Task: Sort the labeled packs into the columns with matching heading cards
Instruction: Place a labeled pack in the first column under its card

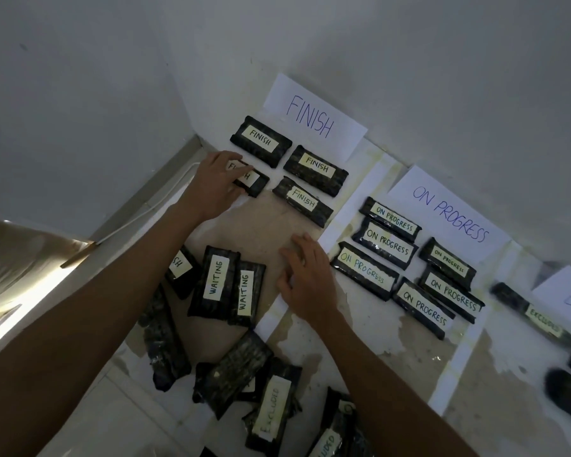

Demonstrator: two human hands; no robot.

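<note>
half finish pack (258,186) hidden under left hand (215,184)

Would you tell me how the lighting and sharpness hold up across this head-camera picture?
Head view: dim overall, with a bright glare strip at the left edge; the FINISH heading card near the middle reads sharply; the EXCLUDED pack at the right edge is smeared and soft.

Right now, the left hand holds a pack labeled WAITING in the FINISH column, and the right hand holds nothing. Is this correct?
Not quite. The pack held by the left hand is labeled FINISH, not WAITING: the head view shows the letters FI and H beside the fingers. It does lie in the column under the FINISH card, and the right hand holds nothing.
</note>
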